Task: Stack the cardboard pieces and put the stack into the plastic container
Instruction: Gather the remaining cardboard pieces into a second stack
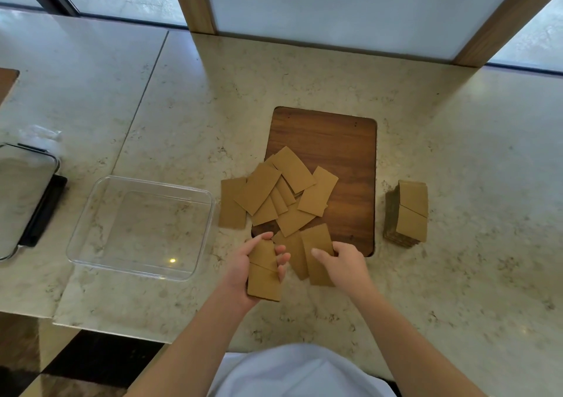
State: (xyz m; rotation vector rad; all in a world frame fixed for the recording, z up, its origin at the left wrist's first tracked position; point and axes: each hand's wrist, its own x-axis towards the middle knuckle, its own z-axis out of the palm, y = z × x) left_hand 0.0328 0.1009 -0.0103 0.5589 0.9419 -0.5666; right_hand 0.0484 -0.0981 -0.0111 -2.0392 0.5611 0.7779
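Several loose brown cardboard pieces (pixel 283 192) lie scattered across the left part of a dark wooden board (pixel 344 153) and the counter beside it. My left hand (pixel 243 265) is shut on a small stack of cardboard pieces (pixel 264 278), held just above the counter. My right hand (pixel 344 262) rests on a loose cardboard piece (pixel 316 244) at the board's near edge, fingers curled over its right side. A tall finished stack of cardboard (pixel 408 214) stands to the right of the board. The clear plastic container (pixel 97 198) sits empty to the left.
A metal tray with a black lid or handle (pixel 30 201) lies at the far left with crumpled clear plastic (pixel 39 133) behind it. The marble counter's front edge (pixel 122 332) runs near my body. Windows and wooden frames stand behind.
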